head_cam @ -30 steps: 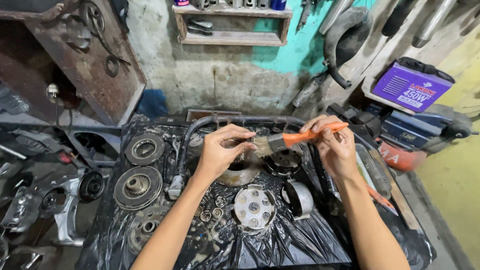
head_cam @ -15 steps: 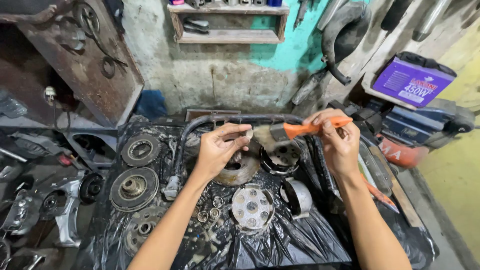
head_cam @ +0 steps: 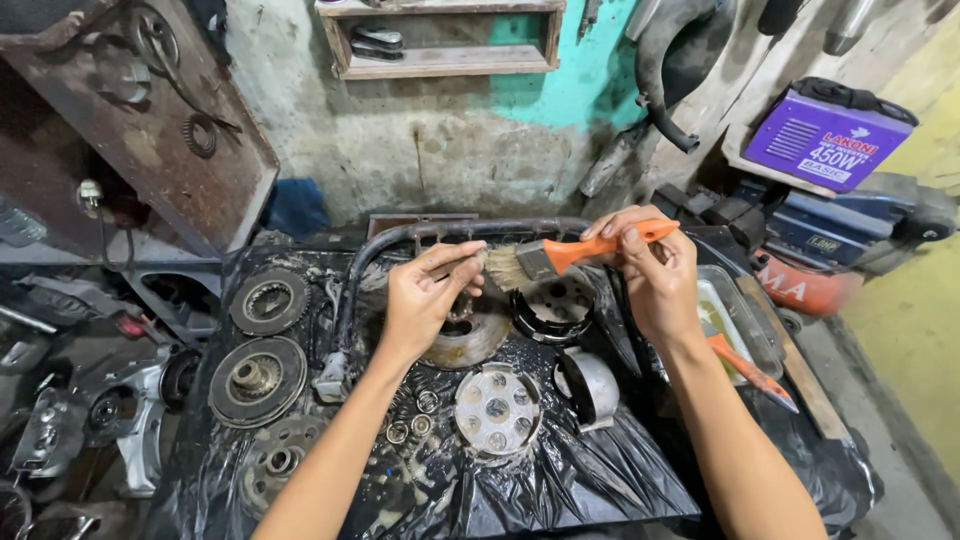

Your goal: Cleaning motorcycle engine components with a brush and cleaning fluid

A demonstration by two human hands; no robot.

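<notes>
Over black plastic sheeting (head_cam: 560, 480), the right hand (head_cam: 655, 280) is clamping one orange-handled bristle brush (head_cam: 570, 255); at its nine o'clock, the left hand (head_cam: 425, 295) is pinching one small part, too small to identify. Three round, greasy metal discs (head_cam: 258, 380) are lying at eight o'clock.

Orange-handled paintbrush (head_cam: 570, 252) held level, bristles touching a small part (head_cam: 470, 262).

Brush (head_cam: 560, 254): glossy orange plastic handle, pale bristles. Sheet (head_cam: 560, 480): shiny crinkled black plastic.
</notes>
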